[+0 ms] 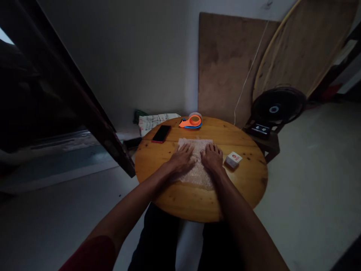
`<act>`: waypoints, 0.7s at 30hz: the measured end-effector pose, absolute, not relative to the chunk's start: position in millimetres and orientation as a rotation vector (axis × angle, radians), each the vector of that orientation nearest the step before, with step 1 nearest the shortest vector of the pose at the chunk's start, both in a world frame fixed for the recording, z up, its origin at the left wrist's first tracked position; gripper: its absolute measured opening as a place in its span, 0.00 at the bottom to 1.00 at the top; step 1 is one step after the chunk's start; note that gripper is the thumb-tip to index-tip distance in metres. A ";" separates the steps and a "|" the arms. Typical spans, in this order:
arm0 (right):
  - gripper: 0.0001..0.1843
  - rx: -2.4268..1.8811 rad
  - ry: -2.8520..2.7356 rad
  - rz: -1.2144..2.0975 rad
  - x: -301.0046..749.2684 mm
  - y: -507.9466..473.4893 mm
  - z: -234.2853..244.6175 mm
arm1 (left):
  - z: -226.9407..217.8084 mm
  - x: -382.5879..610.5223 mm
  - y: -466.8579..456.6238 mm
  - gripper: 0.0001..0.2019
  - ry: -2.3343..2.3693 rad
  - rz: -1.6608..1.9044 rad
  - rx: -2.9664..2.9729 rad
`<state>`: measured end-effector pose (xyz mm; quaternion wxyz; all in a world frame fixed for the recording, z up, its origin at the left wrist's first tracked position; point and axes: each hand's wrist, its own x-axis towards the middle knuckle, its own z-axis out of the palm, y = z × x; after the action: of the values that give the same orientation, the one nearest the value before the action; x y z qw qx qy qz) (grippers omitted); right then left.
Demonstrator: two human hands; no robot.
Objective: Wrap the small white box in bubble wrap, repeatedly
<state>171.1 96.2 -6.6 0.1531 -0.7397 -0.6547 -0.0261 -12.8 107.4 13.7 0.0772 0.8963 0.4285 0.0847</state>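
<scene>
A sheet of bubble wrap (194,145) lies flat on the round wooden table (175,199). My left hand (182,158) rests palm down on its left half, fingers stretched out. Beside it, my right hand (212,156) presses flat on the right half, fingers also spread. Both hands hold nothing. A small white box with a red mark (233,159) sits just right of my right hand.
An orange and blue tape dispenser (192,122) stands at the table's far edge. A dark phone in a red case (161,133) lies at the far left. A black fan (278,105) on a stool, wooden boards against the wall, and a dark slanted beam (93,113) surround the table.
</scene>
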 end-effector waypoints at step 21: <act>0.23 -2.035 -1.879 -0.069 180.9 94.2 -3.0 | 5.5 -4.0 74.2 0.42 1.150 0.267 2.675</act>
<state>180.9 94.2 -3.0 0.1845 -0.7219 -0.6665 -0.0246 -4.0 74.2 5.5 0.1086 0.9094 0.3911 0.0907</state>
